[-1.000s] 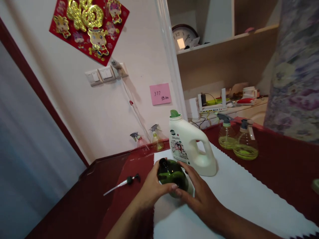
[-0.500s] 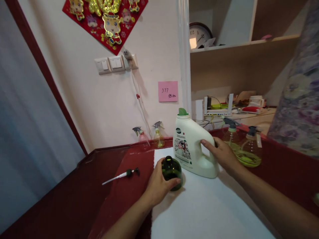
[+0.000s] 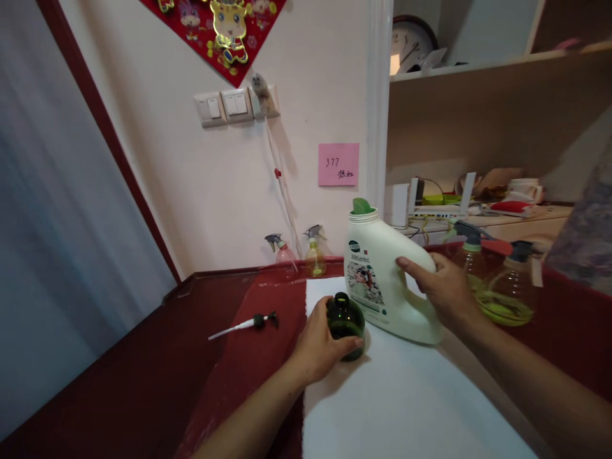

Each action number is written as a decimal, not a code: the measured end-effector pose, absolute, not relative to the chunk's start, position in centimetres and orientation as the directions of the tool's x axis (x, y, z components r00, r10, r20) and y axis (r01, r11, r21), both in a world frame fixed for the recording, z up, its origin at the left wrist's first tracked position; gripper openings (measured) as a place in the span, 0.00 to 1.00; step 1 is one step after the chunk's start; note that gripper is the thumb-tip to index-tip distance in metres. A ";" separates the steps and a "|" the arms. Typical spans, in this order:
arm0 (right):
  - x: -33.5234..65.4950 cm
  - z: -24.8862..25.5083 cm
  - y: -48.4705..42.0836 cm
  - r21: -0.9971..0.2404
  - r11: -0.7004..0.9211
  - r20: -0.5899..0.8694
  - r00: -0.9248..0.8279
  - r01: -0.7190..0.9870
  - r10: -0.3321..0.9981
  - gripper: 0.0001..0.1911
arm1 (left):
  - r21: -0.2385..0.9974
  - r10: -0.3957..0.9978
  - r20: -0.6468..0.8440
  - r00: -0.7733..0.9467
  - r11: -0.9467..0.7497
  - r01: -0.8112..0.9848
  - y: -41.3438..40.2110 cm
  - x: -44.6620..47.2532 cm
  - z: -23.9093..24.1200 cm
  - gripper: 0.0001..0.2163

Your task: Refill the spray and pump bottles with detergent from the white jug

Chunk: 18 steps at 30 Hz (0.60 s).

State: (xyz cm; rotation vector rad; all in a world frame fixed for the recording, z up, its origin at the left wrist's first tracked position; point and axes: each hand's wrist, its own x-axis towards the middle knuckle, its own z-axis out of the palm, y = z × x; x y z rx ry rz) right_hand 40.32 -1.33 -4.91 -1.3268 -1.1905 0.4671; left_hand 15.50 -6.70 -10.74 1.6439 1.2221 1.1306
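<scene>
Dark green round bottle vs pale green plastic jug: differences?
Size: the dark green round bottle is small, the pale green plastic jug much larger.
Look: the bottle is see-through, the jug opaque and printed.
Hold: the left hand grips the bottle, the right hand the jug.
Shared: both are uncapped.

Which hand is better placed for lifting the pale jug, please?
Probably the right hand: its fingers grip the pale jug by its handle, while the left hand holds the dark green bottle.
</scene>
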 end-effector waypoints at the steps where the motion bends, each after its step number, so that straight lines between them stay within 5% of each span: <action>1: 40.6 -4.5 -1.7 -0.896 0.255 0.392 0.382 0.363 0.837 0.28 | 0.935 0.969 0.202 0.143 -0.234 0.267 -6.7 15.5 -10.8 0.41; 7: 42.9 -0.4 -4.7 -0.845 0.182 0.399 0.368 0.502 0.840 0.31 | 0.928 0.967 0.219 0.132 -0.248 0.279 -6.7 15.5 -11.1 0.41; 14: 45.2 2.5 -7.9 -0.587 0.218 0.590 0.228 0.780 0.775 0.37 | 0.896 0.967 0.248 0.054 -0.250 0.366 -6.7 15.5 -9.5 0.39; 18: 45.9 2.3 -8.8 -0.523 0.210 0.566 0.152 0.826 0.811 0.43 | 0.864 0.952 0.300 -0.065 -0.242 0.442 -6.2 14.7 -9.0 0.39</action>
